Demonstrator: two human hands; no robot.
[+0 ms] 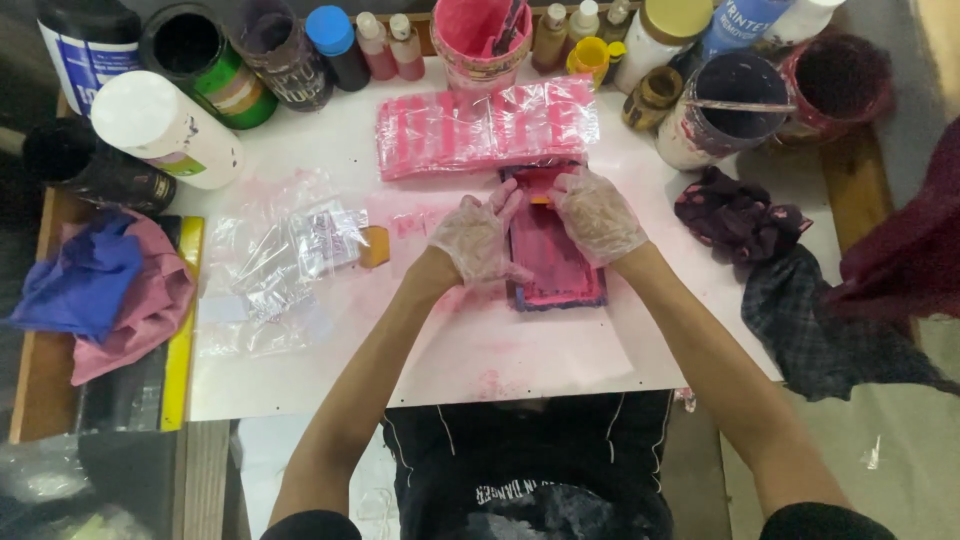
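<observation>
The small pink-inked printing screen (553, 250), a flat rectangular frame with a dark rim, lies near the middle of the white table (330, 140), and everything else is best placed from it. The left hand (478, 240), in a thin crinkled clear glove, lies flat along the screen's left edge, fingers extended and pressing rather than clenched; the right hand (597, 213), gloved the same way, curls over the screen's upper right corner, where a bit of an orange squeegee (541, 199) shows between the hands (whether the fingers actually pinch it cannot be told). Just beyond the screen sits a stack of glossy clear bags with pink stripes (487, 128); to its left lie loose crumpled clear bags (290, 250) and a small orange block (375, 246); to its right, a dark crumpled rag (735, 213). Behind the stack stands an open pink paint tub (481, 35) among jars and bottles. The risk here looks like smearing: the ink appears wet, the gloves slick, and a frame sliding under uneven pressure could blur the print or drag pink onto the table's already stained surface.
</observation>
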